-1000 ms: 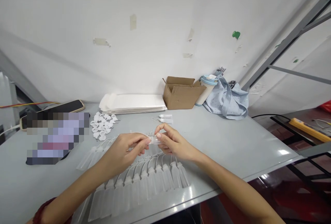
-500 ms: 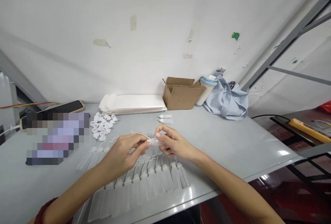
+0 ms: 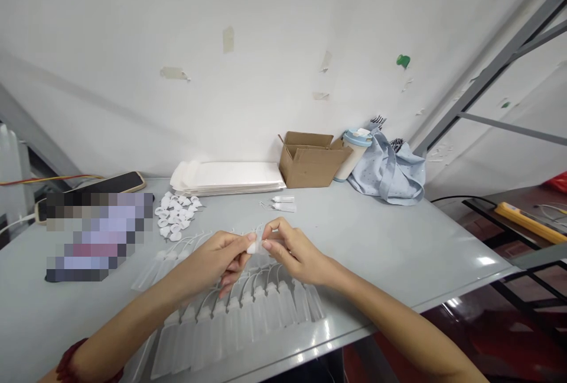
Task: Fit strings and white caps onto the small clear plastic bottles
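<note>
A small translucent plastic bottle (image 3: 258, 245) with a white cap is between my two hands above the table, mostly covered by fingers. My left hand (image 3: 228, 253) pinches its white end between thumb and forefinger. On the other end, the fingertips of my right hand (image 3: 295, 253) are closed. Below my hands lies a row of clear plastic bottles (image 3: 234, 327) with thin curved strips at their tops. More such bottles (image 3: 155, 268) lie behind my left forearm. A heap of white caps (image 3: 177, 215), some with thin tips, sits farther left.
Two small needle-tipped bottles (image 3: 283, 207) lie beyond my hands. Against the wall are a stack of white flat sheets (image 3: 230, 176), an open cardboard box (image 3: 310, 167), a lidded cup (image 3: 353, 156) and a blue cloth bag (image 3: 390, 173). A phone (image 3: 119, 183) lies at left.
My left hand has turned, with its thumb now on top of the bottle's white end. My right hand has moved slightly left, its fingertips now closer to the left thumb.
</note>
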The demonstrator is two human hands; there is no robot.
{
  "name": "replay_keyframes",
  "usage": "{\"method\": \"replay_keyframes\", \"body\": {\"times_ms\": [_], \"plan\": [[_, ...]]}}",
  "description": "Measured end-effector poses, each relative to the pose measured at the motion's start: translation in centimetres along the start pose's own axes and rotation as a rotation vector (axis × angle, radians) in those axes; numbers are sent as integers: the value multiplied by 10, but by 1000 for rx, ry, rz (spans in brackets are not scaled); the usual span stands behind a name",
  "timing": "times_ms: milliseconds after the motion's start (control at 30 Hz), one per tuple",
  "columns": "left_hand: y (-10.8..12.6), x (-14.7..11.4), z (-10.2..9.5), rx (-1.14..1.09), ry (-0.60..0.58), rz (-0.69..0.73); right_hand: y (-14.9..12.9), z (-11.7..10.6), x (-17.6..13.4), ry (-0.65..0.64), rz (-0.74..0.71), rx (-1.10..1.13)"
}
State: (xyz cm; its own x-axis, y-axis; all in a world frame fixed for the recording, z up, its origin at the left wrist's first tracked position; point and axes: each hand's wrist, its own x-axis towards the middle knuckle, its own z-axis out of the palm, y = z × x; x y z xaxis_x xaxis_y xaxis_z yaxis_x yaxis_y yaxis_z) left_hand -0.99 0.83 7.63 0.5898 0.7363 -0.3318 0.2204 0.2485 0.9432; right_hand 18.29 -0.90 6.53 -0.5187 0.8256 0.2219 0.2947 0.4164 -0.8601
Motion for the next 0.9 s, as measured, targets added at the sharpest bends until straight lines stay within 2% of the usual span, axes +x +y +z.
{"method": "replay_keyframes", "body": {"times_ms": [100,167,333,400,467,533,667,733,800,900], "plan": [[0,-2,-1,81,21,18,4,1,2,3,46,144],[-1,-3,-1,238,76,123,4,1,3,10,115,299],[-10,-1,-2,719,346,625,1,-3,6,-40,291,583],[-14,1,-2,782,389,802,1,-5,6,-77,351,627],[-16,2,-2,793,404,902,1,-6,7,-93,398,669],[-14,1,-1,768,408,875,0,-7,7,-90,428,703],[-4,-4,3,612,311,535,-1,-7,7,-84,436,693],[-1,-5,4,526,260,411,0,-7,7,-89,405,659],[0,-5,3,442,251,332,2,-5,6,-47,301,533],[0,-2,1,295,249,230,6,-3,5,109,39,137]]}}
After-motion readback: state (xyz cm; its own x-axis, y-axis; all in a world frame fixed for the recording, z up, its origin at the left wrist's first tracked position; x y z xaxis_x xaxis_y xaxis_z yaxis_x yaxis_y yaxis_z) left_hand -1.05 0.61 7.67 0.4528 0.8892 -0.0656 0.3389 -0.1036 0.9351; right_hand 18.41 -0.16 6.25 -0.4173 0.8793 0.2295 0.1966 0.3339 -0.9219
